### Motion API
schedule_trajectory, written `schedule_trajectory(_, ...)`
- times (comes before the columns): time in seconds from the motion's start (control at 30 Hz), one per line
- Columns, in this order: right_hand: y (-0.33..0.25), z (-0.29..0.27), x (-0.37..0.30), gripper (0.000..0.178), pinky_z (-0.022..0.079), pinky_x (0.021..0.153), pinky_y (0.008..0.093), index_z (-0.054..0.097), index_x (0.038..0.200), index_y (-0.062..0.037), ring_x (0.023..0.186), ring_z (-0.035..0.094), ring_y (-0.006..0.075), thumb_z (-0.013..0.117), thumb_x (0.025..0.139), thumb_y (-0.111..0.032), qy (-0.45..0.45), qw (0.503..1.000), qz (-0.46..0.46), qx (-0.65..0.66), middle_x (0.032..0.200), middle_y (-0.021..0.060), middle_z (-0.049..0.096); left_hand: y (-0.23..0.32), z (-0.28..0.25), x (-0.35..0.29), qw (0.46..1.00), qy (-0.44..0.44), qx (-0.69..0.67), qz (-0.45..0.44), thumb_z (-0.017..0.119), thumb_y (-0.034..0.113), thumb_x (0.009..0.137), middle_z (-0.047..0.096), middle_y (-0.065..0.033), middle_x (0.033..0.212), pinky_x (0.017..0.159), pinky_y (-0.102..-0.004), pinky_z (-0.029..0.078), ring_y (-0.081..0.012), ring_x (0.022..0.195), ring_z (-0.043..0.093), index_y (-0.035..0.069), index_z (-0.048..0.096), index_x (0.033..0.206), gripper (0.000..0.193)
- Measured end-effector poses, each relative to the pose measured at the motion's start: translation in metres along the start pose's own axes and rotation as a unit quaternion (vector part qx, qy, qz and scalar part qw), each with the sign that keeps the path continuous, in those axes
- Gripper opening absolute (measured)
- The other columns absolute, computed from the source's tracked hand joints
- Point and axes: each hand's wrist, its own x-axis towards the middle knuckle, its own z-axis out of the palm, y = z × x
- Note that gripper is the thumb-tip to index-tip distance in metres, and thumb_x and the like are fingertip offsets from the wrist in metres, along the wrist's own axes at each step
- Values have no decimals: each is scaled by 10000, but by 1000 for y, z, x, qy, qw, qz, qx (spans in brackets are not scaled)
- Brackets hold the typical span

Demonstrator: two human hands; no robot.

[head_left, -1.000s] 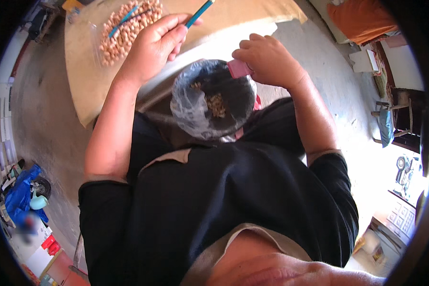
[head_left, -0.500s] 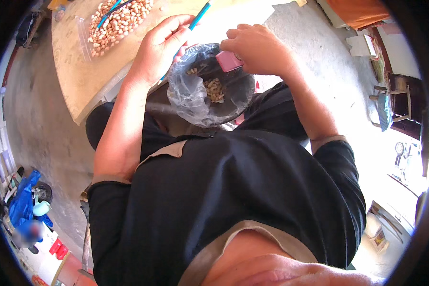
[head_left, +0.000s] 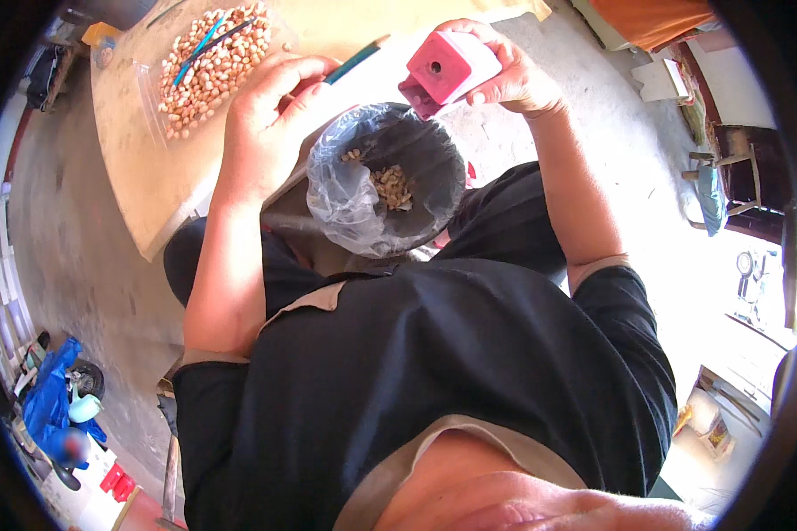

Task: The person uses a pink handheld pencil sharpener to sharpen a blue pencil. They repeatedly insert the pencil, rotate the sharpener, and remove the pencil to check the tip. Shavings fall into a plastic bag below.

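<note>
Left hand (head_left: 270, 111) curled shut around a teal pencil (head_left: 356, 60), tip end poking out up and to the right past the knuckles, toward the sharpener. Right hand (head_left: 509, 75) closed on a pink sharpener (head_left: 447, 69), a blocky cube with a small round hole facing the camera, held above and just right of the bin's rim. Pencil and sharpener near each other, apart.

Below and between both hands, a small dark bin (head_left: 390, 190) lined with a clear bag (head_left: 336, 199), wedged between the knees, a little heap of pale shavings (head_left: 391, 184) at the bottom, a few more bits clinging near the upper left rim.

Left of the bin, a tan wooden table (head_left: 150, 177) with a curved edge. On it, up top, a clear tray of peanuts (head_left: 212, 66), with two more pencils (head_left: 205, 46) lying across the nuts, one teal and one dark; possibly a third beneath, hard to tell at the rim of the view.

Black shirt (head_left: 434, 372) filling the lower middle. Grey concrete floor (head_left: 71, 265) around. Blue bundle (head_left: 49, 403) at far lower left. Orange cloth (head_left: 660, 18) at top right.
</note>
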Motion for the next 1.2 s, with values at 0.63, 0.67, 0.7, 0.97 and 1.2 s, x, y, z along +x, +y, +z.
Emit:
schedule_trajectory(0.63, -21, 18, 25, 648, 434, 955, 332, 541, 1192, -112, 1102, 541, 223, 852, 630, -195, -27, 954, -95, -283, 1164, 53, 575, 25, 1, 16, 958, -60, 268, 80, 622, 26, 799, 602, -89, 828, 647, -291, 469, -205, 728, 606, 5, 651, 933, 138)
schedule_trajectory(0.67, -24, 21, 26, 641, 436, 954, 333, 543, 1187, -112, 1101, 545, 230, 852, 633, -209, -33, 938, -110, -326, 1161, 57, 578, 25, 1, 16, 955, -62, 276, 83, 627, 30, 796, 604, -90, 828, 646, -295, 470, -210, 726, 607, 5, 651, 927, 136)
schedule_trajectory(0.7, -24, 22, 26, 646, 439, 950, 332, 545, 1183, -113, 1097, 550, 234, 855, 628, -225, -24, 938, -112, -328, 1157, 62, 582, 25, 1, 17, 954, -58, 281, 88, 630, 32, 794, 605, -90, 828, 645, -297, 471, -215, 723, 607, 7, 652, 922, 132)
schedule_trajectory(0.97, -28, 27, 28, 673, 475, 908, 353, 549, 1177, -103, 1067, 578, 254, 852, 617, -320, 9, 898, -152, -414, 1123, 89, 603, 25, 8, 28, 934, -43, 322, 148, 661, 94, 731, 586, -62, 761, 625, -350, 494, -249, 723, 607, 71, 647, 816, 89)
schedule_trajectory(1.2, -31, 37, 29, 679, 490, 879, 352, 554, 1177, -95, 1025, 600, 261, 845, 618, -350, 23, 886, -165, -434, 1088, 99, 615, 24, 17, 35, 931, -40, 324, 161, 660, 69, 704, 587, -68, 770, 636, -360, 498, -264, 736, 611, 49, 623, 791, 97)
